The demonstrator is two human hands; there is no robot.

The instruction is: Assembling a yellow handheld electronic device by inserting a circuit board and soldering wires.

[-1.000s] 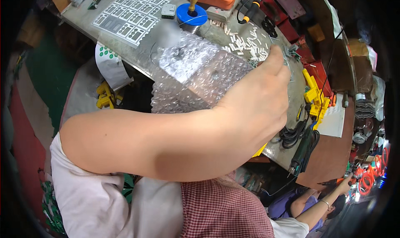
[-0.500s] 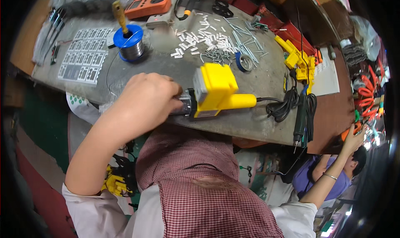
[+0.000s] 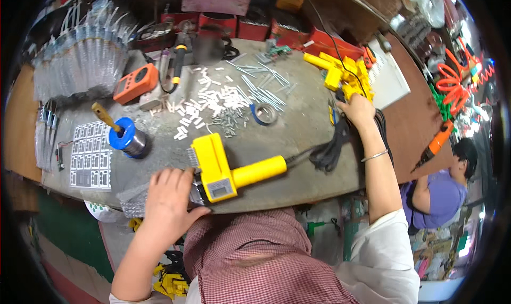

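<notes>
A yellow corded tool point(image 3: 215, 168) with a boxy body and a round handle lies near the table's front edge. Its dark front end is partly covered by my left hand point(image 3: 170, 195), which lies on it with fingers stretched and thumb spread. Clear plastic wrap point(image 3: 133, 200) shows beside that hand. At the back right, my right hand point(image 3: 359, 110) is bent over the near side of a pile of yellow tool parts point(image 3: 346, 78). Its fingers are curled down by a black cord bundle point(image 3: 330, 152); what they hold is hidden.
White sleeves point(image 3: 213, 96), screws point(image 3: 229, 120), metal rods point(image 3: 263, 91) and a tape roll point(image 3: 263, 114) lie mid-table. A solder spool point(image 3: 128, 136), label sheet point(image 3: 91, 157) and orange multimeter point(image 3: 136, 83) are left. An orange screwdriver point(image 3: 436, 142) hangs right, near a person point(image 3: 439, 197).
My right hand has left the orange screwdriver at the far right and come in to the yellow parts. My left hand has spread its fingers on the tool's front end. The view has shifted.
</notes>
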